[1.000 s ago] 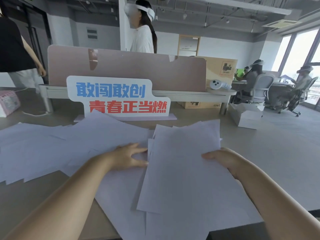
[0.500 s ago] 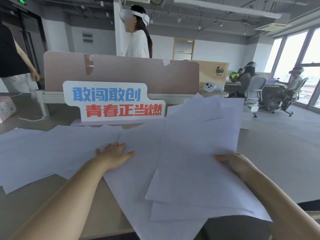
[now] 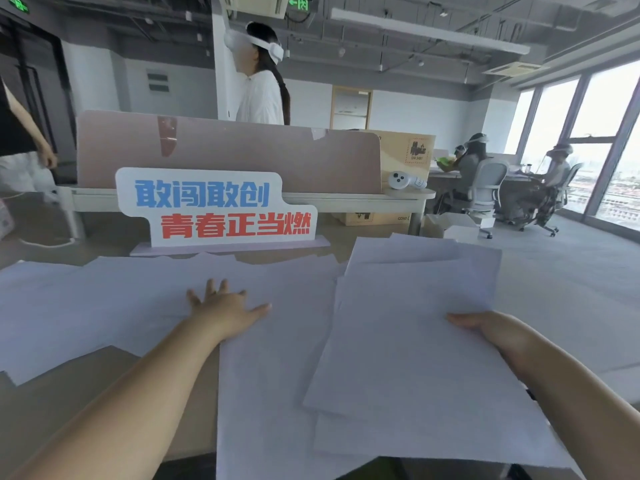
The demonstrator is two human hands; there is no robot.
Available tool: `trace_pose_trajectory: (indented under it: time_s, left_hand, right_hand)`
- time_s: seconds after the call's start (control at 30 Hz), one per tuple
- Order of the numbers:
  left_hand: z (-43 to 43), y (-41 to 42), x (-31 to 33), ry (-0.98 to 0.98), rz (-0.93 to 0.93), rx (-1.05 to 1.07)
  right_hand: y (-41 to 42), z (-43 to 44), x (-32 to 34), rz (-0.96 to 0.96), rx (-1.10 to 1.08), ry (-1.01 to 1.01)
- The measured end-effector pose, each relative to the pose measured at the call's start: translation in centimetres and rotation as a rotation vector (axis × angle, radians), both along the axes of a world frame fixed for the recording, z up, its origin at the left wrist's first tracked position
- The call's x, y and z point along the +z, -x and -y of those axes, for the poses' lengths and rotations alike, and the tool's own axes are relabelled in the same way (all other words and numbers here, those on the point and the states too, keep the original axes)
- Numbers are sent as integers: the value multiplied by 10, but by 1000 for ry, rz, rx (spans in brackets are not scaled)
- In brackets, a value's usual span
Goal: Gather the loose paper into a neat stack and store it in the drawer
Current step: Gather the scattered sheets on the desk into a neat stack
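**Left hand** (image 3: 221, 306): forearm reaches forward from the lower left. Palm down, fingers (image 3: 258, 309) straight and spread, grasping nothing, pressed flat on the loose sheets (image 3: 104, 299).

**Right hand** (image 3: 485, 327): forearm comes in from the lower right. It holds the right edge of the held sheaf (image 3: 408, 358). The thumb lies on top, pointing left; the rest of the hand is hidden beneath the paper.

**Held sheaf**: several white sheets, not squared, with edges and corners staggered. The long axis runs away from the person, the far end leaning a little right. The near end overhangs the counter (image 3: 69, 410) edge.

**Loose sheets**: white, overlapping, spread flat across the counter from the far left to the middle. One sheet runs lengthwise toward the person, partly under the sheaf.

**Sign** (image 3: 214, 206): upright card with blue and red lettering, at the back of the counter beyond the paper.

**Change from half a second ago**: the sheaf was raised, its far edge reaching level with the sign's lettering. That edge now sits below the sign's base. The left hand stays flat on the sheets, fingers spread wider.
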State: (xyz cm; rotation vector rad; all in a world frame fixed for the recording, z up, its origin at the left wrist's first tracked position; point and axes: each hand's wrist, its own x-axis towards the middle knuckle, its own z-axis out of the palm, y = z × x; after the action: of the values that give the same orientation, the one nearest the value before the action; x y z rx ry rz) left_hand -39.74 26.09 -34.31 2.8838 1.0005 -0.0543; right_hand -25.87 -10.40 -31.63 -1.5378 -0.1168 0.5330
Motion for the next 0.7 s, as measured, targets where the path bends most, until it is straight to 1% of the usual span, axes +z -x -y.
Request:
trace_pose_trajectory:
  time_s: [0.1,0.2,0.33,0.4,0.5,0.53,0.63,0.7]
  left_hand:
    - [8,-6,-3,34,-18,-36]
    - [16,-10,-7,75,-18,-66]
    - [19,-15,-10,116,4,-95]
    - [14,-15,-9,161,63,-98]
    - [4,-15,-6,267,217,-91]
    - [2,-14,-6,278,243,-90]
    - [2,-14,-6,267,260,-107]
    - [5,-15,-8,225,230,-113]
  right_hand:
    - [2,-17,-1,-18,87,24]
    - [6,-49,-8,-10,198,109]
    - [8,-84,-10,-15,250,164]
    - [7,-93,-10,-4,249,183]
    - [4,-95,-11,17,210,226]
    - [2,-94,-12,34,192,245]
    - [-3,-89,-14,86,121,283]
    - [-6,-82,-14,89,83,270]
